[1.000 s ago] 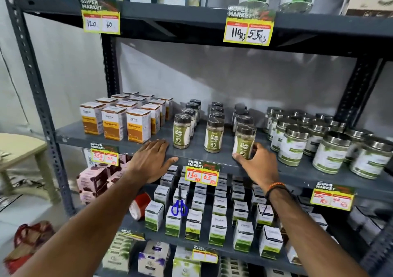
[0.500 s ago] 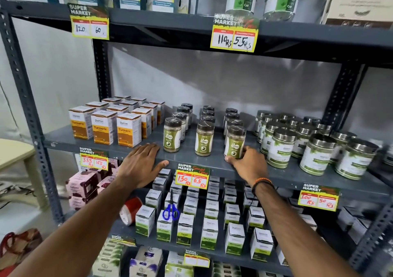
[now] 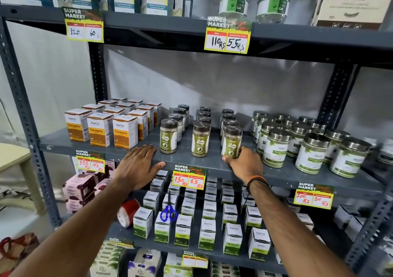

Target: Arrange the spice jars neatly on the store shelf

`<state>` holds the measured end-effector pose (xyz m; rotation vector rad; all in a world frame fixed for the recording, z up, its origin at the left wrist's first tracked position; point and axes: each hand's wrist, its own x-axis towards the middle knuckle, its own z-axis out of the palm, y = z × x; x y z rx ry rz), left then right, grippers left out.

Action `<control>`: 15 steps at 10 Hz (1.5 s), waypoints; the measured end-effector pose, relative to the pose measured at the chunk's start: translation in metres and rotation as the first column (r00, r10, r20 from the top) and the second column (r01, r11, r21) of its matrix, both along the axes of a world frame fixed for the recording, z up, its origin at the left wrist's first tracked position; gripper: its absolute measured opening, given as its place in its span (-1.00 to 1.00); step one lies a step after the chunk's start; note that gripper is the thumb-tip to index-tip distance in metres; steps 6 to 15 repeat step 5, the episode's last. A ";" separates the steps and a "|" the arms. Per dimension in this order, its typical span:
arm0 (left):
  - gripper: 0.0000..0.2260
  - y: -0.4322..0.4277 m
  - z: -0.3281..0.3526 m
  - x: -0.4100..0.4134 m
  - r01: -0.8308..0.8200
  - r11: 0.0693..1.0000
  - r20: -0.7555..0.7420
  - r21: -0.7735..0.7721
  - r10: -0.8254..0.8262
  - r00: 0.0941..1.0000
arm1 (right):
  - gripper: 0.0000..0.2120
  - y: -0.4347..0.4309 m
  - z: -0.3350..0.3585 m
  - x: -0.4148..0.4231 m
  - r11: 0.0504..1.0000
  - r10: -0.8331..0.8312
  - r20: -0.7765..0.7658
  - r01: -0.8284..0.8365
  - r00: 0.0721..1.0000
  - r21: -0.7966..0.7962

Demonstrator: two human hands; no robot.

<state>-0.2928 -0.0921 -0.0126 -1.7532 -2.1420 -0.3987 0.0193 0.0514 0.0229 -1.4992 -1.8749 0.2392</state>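
Shelf: we see a grey metal shelf (image 3: 212, 166) at mid height, its front edge carrying yellow price tags (image 3: 188, 176).
Steel-lid jars: a cluster of wide jars with shiny lids (image 3: 278, 147) fills the right part of the shelf, close beside the spice jars.
Turmeric boxes: orange and white boxes (image 3: 100, 129) stand in rows on the left part of the shelf.
Spice jars: three rows run front to back in the middle of the shelf, all upright with dark caps and green labels. The left front jar (image 3: 168, 136) and the middle front jar (image 3: 200, 139) stand apart from both hands.
Right front jar: the right front jar (image 3: 231, 141) stands upright on the shelf near the front edge, slightly ahead of its row (its label faces us).
Left hand: our left hand (image 3: 138, 166) lies flat, palm down, on the shelf's front edge just in front of the turmeric boxes; its grip is released, fingers stretched and holding nothing.
Right hand: our right hand (image 3: 246, 164) rests at the shelf edge with its grip curled round the base of the right front jar, thumb at the jar's left foot and fingers on its right side.
Wristband: an orange and black band (image 3: 256, 180) circles the right wrist.
Scissors: blue-handled scissors (image 3: 169, 212) lie among the small white boxes (image 3: 208, 232) on the shelf below.
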 end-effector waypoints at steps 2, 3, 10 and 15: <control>-0.17 -0.002 0.001 0.002 0.002 1.000 -0.002 0.001 -0.002 1.000 | -0.56 0.000 0.001 -0.001 1.000 -0.028 0.012 0.028 1.000 0.002; -0.17 -0.002 0.002 0.001 -0.001 1.000 0.002 -0.010 0.001 1.000 | -0.53 0.004 -0.004 -0.001 0.999 -0.004 -0.018 0.003 1.000 -0.036; -0.16 -0.004 0.002 0.002 0.010 1.000 0.045 -0.013 -0.009 0.999 | -0.36 -0.010 0.001 0.015 0.998 0.047 -0.121 -0.050 0.992 -0.024; -0.16 -0.004 0.002 0.002 0.010 1.000 0.045 -0.013 -0.009 0.999 | -0.36 -0.010 0.001 0.015 0.998 0.047 -0.121 -0.050 0.992 -0.024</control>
